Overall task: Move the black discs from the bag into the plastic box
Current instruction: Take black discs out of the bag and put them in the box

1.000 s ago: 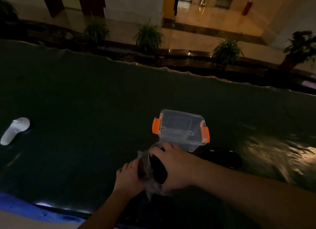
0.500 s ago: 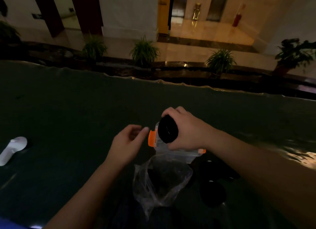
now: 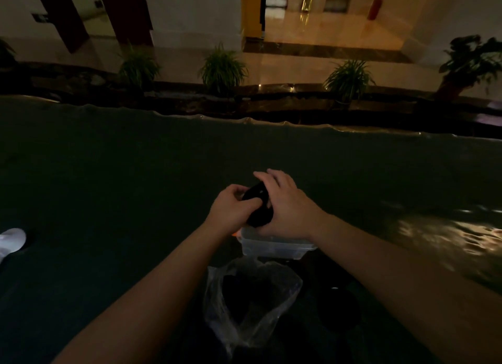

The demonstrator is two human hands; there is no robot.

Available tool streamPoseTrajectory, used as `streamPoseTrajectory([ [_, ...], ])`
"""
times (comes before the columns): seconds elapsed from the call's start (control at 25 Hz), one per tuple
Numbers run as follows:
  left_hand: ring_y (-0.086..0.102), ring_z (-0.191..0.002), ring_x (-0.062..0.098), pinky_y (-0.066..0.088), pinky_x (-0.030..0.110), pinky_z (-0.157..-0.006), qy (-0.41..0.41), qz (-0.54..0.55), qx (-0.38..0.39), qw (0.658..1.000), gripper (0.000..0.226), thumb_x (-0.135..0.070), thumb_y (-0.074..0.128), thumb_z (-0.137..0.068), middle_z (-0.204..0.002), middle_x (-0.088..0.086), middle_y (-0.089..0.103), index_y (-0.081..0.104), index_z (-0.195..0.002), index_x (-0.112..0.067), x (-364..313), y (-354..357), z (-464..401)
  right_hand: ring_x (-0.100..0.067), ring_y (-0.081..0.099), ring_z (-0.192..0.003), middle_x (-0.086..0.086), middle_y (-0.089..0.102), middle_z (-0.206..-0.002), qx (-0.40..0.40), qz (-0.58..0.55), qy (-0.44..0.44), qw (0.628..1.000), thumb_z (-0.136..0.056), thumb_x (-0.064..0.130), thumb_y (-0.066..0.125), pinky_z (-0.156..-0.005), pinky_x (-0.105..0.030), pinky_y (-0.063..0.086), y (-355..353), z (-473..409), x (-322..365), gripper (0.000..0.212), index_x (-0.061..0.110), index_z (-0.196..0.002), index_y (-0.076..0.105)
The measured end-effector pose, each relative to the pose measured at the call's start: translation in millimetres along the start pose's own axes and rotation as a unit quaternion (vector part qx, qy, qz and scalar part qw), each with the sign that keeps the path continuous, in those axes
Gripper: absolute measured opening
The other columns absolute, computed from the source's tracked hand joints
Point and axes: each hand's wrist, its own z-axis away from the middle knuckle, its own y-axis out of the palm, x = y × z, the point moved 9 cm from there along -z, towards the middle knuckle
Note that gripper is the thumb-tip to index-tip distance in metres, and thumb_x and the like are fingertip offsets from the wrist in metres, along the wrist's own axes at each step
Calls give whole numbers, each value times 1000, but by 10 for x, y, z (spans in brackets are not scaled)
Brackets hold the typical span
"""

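Both hands meet above the clear plastic box (image 3: 271,245), whose orange latch (image 3: 237,234) peeks out at its left. My right hand (image 3: 288,208) grips a stack of black discs (image 3: 258,204) from the right. My left hand (image 3: 235,208) pinches the same discs from the left. The crumpled clear bag (image 3: 252,298) lies on the dark table in front of the box, dark contents inside it. More black discs (image 3: 339,306) lie on the table to the right of the bag.
A white handheld object (image 3: 11,241) lies at the table's left edge. The dark green table cover (image 3: 135,187) ends at a wavy far edge, with potted plants (image 3: 222,70) and a lit floor beyond.
My right hand lifted the discs out of the bag and up over the box. My left hand let go of the bag and joined it on the discs.
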Motion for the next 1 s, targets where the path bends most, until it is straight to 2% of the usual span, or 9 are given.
streamPoseTrajectory([
  [0.04,68,-94,17,61,39,-81,2,-29,-33,999,40,-26,78,-79,-107,1,66,60,-114,-20,26,-24,-66,-33,18,-151,-11,21,-163,-40,9,19,999,-68,58,87,-118,-59,31,9,22,-53,115,26,-157,22],
  [0.12,63,-85,10,58,32,-73,7,-90,-86,992,39,-33,78,-76,-98,-5,63,57,-107,-23,39,-43,-191,-29,33,-139,-9,37,-149,-128,22,56,990,-71,60,84,-111,-51,38,53,85,-142,96,20,-146,41],
  [0.2,57,-79,4,50,27,-62,-1,-119,-101,988,40,-40,78,-75,-91,-8,59,53,-103,-27,53,5,-287,-24,48,-122,-5,53,-130,-142,14,90,986,-73,61,82,-101,-42,43,224,67,-223,76,19,-129,54],
  [0.44,58,-83,8,45,28,-61,-51,-89,-40,994,53,-65,61,-73,-92,-9,58,55,-109,-27,211,342,-474,-12,66,-99,6,67,-108,-123,-129,175,968,-83,44,79,-83,-33,54,673,-223,-593,45,24,-120,61],
  [0.52,58,-87,11,43,30,-63,-54,-88,-2,995,52,-61,54,-78,-96,-6,61,59,-114,-24,248,412,-531,-9,66,-96,11,67,-103,-114,-152,194,963,-84,43,78,-77,-28,49,787,-289,-694,42,29,-119,62],
  [0.6,61,-92,16,48,35,-71,-49,-84,43,994,40,-53,49,-86,-100,-1,63,63,-109,-25,290,446,-582,-4,65,-91,15,68,-98,-111,-191,214,951,-81,48,79,-72,-26,46,857,-322,-798,38,36,-114,63],
  [0.68,65,-92,18,54,40,-78,-15,-90,36,995,24,-48,48,-90,-102,-1,65,63,-101,-32,310,330,-611,-3,64,-84,15,69,-93,-86,-240,252,933,-78,52,81,-66,-27,46,954,-340,-935,34,39,-103,63],
  [0.8,67,-79,9,55,32,-65,43,-140,-43,988,7,-43,51,-96,-93,-8,66,57,-97,-40,400,-37,-565,-11,65,-85,7,70,-95,-9,-293,315,903,-76,50,85,-69,-33,48,1154,-380,-1091,36,34,-98,62],
  [1.0,67,-64,4,47,22,-52,1,-155,-65,986,18,-31,53,-100,-89,-5,68,57,-117,-34,1005,-458,-375,-18,69,-91,-2,73,-98,98,-299,339,887,-82,38,84,-87,-42,57,1418,-588,-1081,27,23,-97,66],
])
